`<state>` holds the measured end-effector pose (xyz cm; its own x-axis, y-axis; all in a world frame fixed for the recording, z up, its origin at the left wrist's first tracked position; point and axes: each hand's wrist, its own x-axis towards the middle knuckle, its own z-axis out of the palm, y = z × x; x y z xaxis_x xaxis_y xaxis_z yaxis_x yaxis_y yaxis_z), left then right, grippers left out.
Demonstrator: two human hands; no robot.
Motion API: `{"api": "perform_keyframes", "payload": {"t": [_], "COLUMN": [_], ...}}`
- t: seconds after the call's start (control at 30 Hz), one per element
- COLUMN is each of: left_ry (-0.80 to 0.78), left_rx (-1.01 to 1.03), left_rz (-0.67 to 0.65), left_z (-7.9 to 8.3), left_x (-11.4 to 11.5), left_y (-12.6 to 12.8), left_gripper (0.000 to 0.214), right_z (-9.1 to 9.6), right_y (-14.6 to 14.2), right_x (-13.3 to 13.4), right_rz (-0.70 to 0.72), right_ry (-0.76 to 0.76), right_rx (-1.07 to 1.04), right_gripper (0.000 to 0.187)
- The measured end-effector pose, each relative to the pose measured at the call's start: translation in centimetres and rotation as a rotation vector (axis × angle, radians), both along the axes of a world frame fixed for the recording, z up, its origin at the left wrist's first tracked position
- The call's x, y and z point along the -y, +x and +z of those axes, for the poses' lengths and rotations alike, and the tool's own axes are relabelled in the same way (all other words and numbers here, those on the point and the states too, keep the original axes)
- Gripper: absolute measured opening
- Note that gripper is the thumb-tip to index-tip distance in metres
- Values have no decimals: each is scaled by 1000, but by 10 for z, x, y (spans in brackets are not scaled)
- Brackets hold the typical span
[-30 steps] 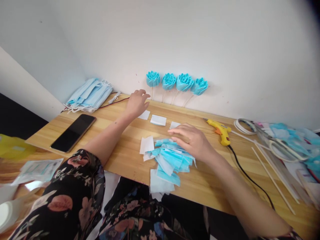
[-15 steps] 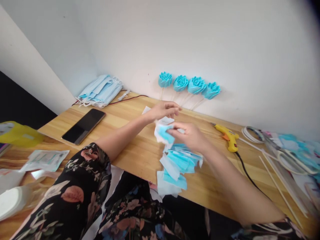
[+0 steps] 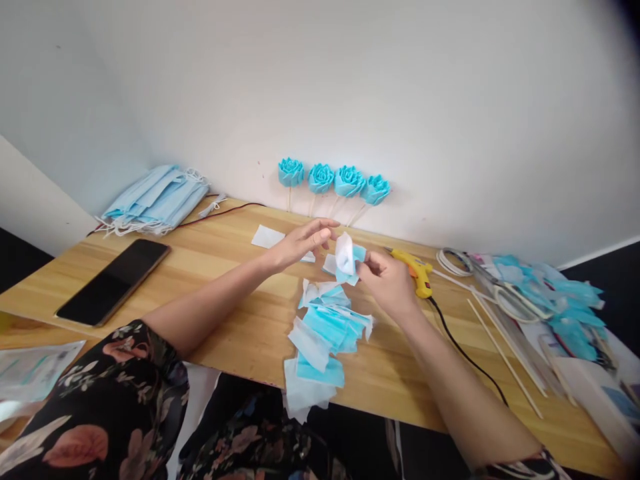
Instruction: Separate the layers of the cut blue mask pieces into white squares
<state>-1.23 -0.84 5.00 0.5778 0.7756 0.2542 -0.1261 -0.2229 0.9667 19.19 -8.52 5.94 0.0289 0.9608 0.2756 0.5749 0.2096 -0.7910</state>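
Note:
My right hand (image 3: 387, 279) pinches a bent piece of blue-and-white face mask fabric (image 3: 346, 259) between thumb and fingers, above the table. Just left of it, my left hand (image 3: 306, 241) is open, its fingers stretched toward the fabric without visibly gripping anything. Beneath and beside the left hand lie white fabric pieces (image 3: 268, 236), partly covered by it. Nearer to me spreads a loose pile of cut blue and white fabric pieces (image 3: 333, 327), the closest ones hanging over the table's front edge.
Several blue fabric flowers (image 3: 321, 178) on sticks lean against the wall. At left are a stack of face masks (image 3: 157, 197) and a phone (image 3: 114, 281). On the right lie a yellow glue gun (image 3: 417, 272), a tape roll (image 3: 454, 261), scissors (image 3: 520, 303), thin sticks (image 3: 505, 357) and blue scraps (image 3: 570, 303).
The view has swung right, so the table things appear further left. My right hand has turned the fabric piece more upright and apart from the left hand, which stays open.

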Motion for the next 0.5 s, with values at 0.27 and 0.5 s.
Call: {"api": "perform_keyframes", "payload": {"t": [0.27, 0.5], "left_ry": [107, 22], "left_rx": [-108, -112], "left_rz": [-111, 43], "left_z": [-2, -6], "left_x": [16, 23], "left_y": [9, 20], "left_gripper": [97, 67], "right_z": [-15, -18], "right_y": [-4, 0], "right_x": [5, 8], "right_rz": [-77, 5], "right_ry": [246, 124], "right_rx": [349, 126], "right_gripper": [27, 29]}}
